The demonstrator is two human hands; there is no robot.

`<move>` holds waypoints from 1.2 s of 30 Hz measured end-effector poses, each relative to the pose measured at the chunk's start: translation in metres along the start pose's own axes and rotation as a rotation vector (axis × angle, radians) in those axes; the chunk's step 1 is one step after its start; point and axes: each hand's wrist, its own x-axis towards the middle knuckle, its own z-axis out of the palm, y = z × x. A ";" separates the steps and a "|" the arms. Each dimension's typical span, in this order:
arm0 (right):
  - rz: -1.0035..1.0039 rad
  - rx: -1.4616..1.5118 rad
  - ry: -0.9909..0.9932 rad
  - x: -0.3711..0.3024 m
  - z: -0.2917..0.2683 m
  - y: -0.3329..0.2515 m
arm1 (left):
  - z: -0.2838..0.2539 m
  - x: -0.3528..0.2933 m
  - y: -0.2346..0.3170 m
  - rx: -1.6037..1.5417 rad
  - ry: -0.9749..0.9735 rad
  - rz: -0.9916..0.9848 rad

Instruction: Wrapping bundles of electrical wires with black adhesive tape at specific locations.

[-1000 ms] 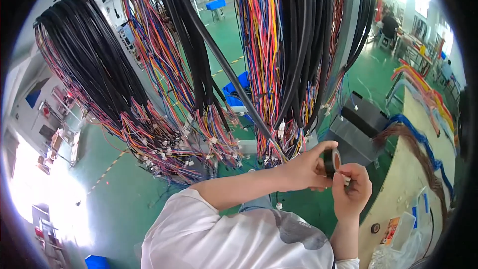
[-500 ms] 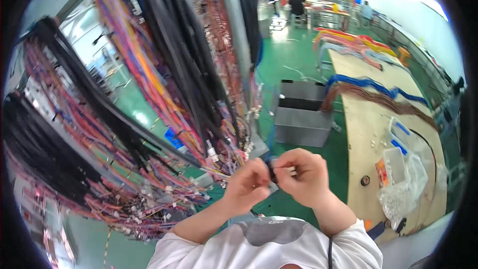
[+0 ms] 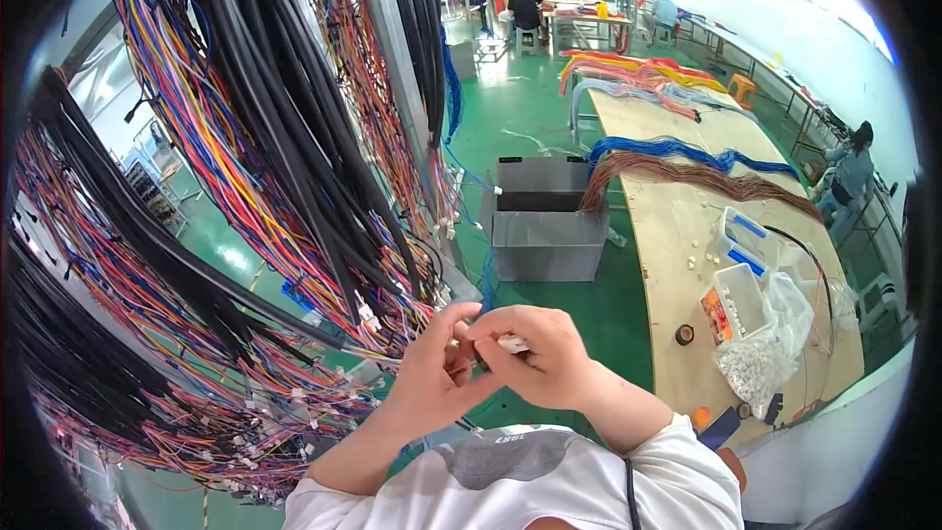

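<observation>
Both of my hands meet in front of my chest, beside the lower end of a hanging bunch of wires. My left hand (image 3: pixel 429 378) has its fingers curled against the right one; what they close on is hidden. My right hand (image 3: pixel 540 358) is closed on a small white plastic piece (image 3: pixel 511 344), which shows partly between thumb and fingers. A bit of something dark is at the point where the fingertips meet. To the left hang thick bundles of coloured wires (image 3: pixel 221 137) and black cable sleeves (image 3: pixel 285 128), with small white connectors (image 3: pixel 368 317) at their ends.
A grey bin (image 3: pixel 547 245) stands on the floor ahead. On the wooden table (image 3: pixel 677 236) at right lie blue wires (image 3: pixel 697 155), brown wires (image 3: pixel 706 183), a tape roll (image 3: pixel 685 335), a bag of small white parts (image 3: pixel 751 373) and plastic boxes (image 3: pixel 743 299). Other people sit farther off.
My hands have drawn closer together, fingers now overlapping; the dark thing between them is mostly covered. The view has swung right, so the surroundings sit farther left.
</observation>
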 end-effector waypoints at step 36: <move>0.249 0.338 0.295 0.013 -0.014 -0.027 | -0.002 0.007 0.029 -0.713 0.132 0.002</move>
